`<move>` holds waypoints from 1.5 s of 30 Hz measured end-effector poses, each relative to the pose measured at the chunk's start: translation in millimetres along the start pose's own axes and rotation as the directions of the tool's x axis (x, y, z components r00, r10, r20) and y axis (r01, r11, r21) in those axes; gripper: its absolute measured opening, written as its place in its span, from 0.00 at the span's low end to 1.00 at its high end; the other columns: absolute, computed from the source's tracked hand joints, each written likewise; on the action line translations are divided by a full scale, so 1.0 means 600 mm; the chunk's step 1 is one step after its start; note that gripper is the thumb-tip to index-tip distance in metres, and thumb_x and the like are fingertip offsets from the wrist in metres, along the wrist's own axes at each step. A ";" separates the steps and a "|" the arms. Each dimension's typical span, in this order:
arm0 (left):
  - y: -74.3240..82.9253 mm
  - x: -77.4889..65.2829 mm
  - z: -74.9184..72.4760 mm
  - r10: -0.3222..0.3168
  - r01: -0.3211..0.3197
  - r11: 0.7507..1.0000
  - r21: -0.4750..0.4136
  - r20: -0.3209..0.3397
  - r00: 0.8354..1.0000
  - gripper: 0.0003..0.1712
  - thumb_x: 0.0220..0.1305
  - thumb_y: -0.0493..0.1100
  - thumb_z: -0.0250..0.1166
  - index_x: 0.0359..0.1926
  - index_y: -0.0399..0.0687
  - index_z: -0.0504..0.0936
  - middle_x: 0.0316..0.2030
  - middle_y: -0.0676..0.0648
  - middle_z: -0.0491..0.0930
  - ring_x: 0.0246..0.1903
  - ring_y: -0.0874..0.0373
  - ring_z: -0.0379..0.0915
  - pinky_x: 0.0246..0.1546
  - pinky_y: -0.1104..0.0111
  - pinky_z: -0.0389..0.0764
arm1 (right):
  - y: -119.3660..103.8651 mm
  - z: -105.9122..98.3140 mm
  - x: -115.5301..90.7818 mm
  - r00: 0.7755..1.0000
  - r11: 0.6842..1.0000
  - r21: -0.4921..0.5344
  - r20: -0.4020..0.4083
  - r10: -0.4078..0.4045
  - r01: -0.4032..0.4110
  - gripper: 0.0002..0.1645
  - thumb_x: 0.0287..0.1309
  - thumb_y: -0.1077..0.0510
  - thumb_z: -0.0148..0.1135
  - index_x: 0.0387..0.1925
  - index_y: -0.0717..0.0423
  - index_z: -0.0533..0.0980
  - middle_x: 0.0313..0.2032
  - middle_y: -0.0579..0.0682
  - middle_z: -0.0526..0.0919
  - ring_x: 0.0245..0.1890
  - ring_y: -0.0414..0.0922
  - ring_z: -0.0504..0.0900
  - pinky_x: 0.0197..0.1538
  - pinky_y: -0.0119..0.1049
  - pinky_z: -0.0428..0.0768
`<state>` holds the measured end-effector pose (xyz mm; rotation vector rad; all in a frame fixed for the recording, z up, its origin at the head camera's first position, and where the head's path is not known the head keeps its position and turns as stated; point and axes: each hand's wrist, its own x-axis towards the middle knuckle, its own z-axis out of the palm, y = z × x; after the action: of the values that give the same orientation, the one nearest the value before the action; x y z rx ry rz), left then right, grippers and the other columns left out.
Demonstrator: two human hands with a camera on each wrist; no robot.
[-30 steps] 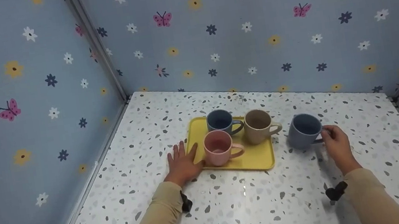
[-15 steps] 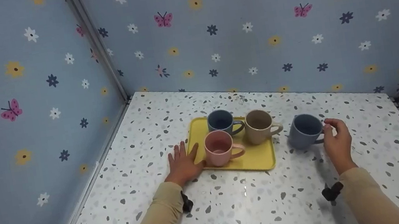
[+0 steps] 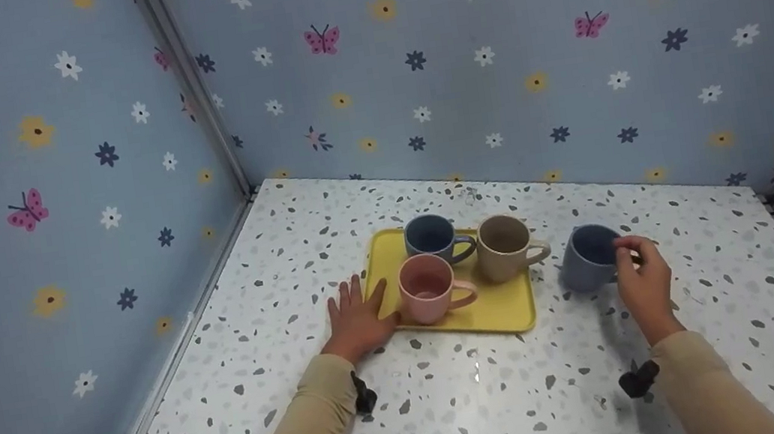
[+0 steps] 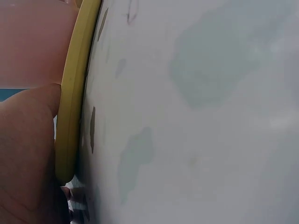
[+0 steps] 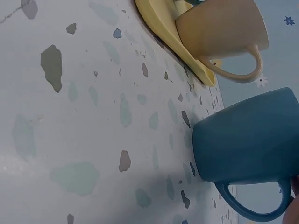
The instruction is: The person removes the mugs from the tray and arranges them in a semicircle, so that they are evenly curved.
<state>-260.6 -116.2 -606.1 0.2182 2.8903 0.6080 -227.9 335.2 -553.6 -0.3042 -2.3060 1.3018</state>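
Note:
My left hand (image 3: 358, 322) lies spread at the left edge of a yellow tray (image 3: 499, 313), with its thumb near a pink mug (image 3: 426, 302). In the left wrist view, part of that hand (image 4: 25, 154) is against the tray rim (image 4: 70, 130). Also upright on the tray are a dark blue mug (image 3: 428, 239) and a beige mug (image 3: 502, 257). To the right of the tray, a blue-grey mug (image 3: 584, 269) stands on the table. My right hand (image 3: 647, 286) pinches it around the rim and upper handle; the fingers partly hide the handle.
A white speckled table (image 3: 461, 418) lies beneath everything. Flower-patterned panels (image 3: 454, 48) enclose its back and sides. The beige mug's handle (image 3: 539, 250) points toward the blue-grey mug, and a short gap separates the tray from that mug.
My right hand has moved from the mug's handle up and left toward its rim, with the index finger lifted midway. The left hand, tray and mugs on it stay put.

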 end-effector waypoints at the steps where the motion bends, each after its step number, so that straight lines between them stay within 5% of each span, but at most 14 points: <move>1: 0.000 0.000 0.001 0.003 -0.003 1.000 0.001 -0.005 1.000 0.43 0.69 0.69 0.49 0.80 0.62 0.54 0.80 0.35 0.37 0.78 0.35 0.27 0.73 0.39 0.31 | 0.000 0.000 -0.001 1.000 1.000 -0.012 -0.003 0.008 -0.008 0.18 0.77 0.56 0.45 0.57 0.62 0.74 0.59 0.55 0.77 0.60 0.47 0.75 0.59 0.42 0.74; 8: -0.001 -0.002 0.004 0.009 -0.009 1.000 -0.013 -0.016 1.000 0.43 0.69 0.68 0.49 0.80 0.62 0.54 0.79 0.34 0.37 0.78 0.34 0.27 0.73 0.39 0.31 | 0.001 0.001 -0.009 0.999 0.999 -0.040 -0.026 0.023 -0.024 0.18 0.76 0.56 0.46 0.56 0.62 0.75 0.60 0.55 0.76 0.63 0.49 0.73 0.61 0.45 0.73; 13: -0.002 -0.003 0.001 0.011 -0.012 1.000 -0.017 -0.024 1.000 0.43 0.69 0.68 0.50 0.80 0.62 0.55 0.79 0.34 0.38 0.77 0.34 0.28 0.73 0.38 0.32 | -0.006 0.008 -0.013 0.996 0.994 -0.066 -0.028 -0.084 0.082 0.15 0.75 0.59 0.48 0.54 0.62 0.76 0.56 0.55 0.78 0.58 0.47 0.75 0.50 0.34 0.71; 21: -0.004 0.004 0.002 0.011 -0.011 1.000 0.001 -0.017 1.000 0.43 0.69 0.68 0.49 0.80 0.63 0.54 0.79 0.35 0.36 0.78 0.35 0.27 0.73 0.39 0.31 | -0.028 0.020 -0.016 0.970 0.971 0.020 -0.052 -0.236 0.237 0.11 0.72 0.65 0.53 0.50 0.65 0.77 0.51 0.56 0.79 0.53 0.39 0.74 0.54 0.26 0.70; 38: -0.006 0.004 0.005 0.015 -0.015 1.000 0.000 -0.018 1.000 0.43 0.69 0.68 0.49 0.80 0.62 0.54 0.79 0.34 0.37 0.77 0.34 0.27 0.73 0.39 0.31 | -0.097 0.054 -0.032 0.935 0.924 0.144 -0.030 -0.353 0.353 0.10 0.67 0.72 0.55 0.48 0.69 0.78 0.50 0.64 0.80 0.54 0.50 0.77 0.56 0.23 0.69; 45: -0.005 0.004 0.005 0.020 -0.020 1.000 0.004 -0.022 1.000 0.43 0.69 0.69 0.49 0.80 0.63 0.54 0.79 0.34 0.37 0.77 0.34 0.28 0.73 0.38 0.31 | -0.089 0.072 -0.029 0.937 0.930 0.126 0.013 -0.348 0.344 0.11 0.70 0.68 0.55 0.49 0.64 0.78 0.50 0.57 0.81 0.53 0.45 0.77 0.57 0.25 0.72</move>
<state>-262.5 -117.4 -610.6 0.2427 2.9134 0.6127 -232.6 267.9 -532.4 0.1633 -2.1702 1.2636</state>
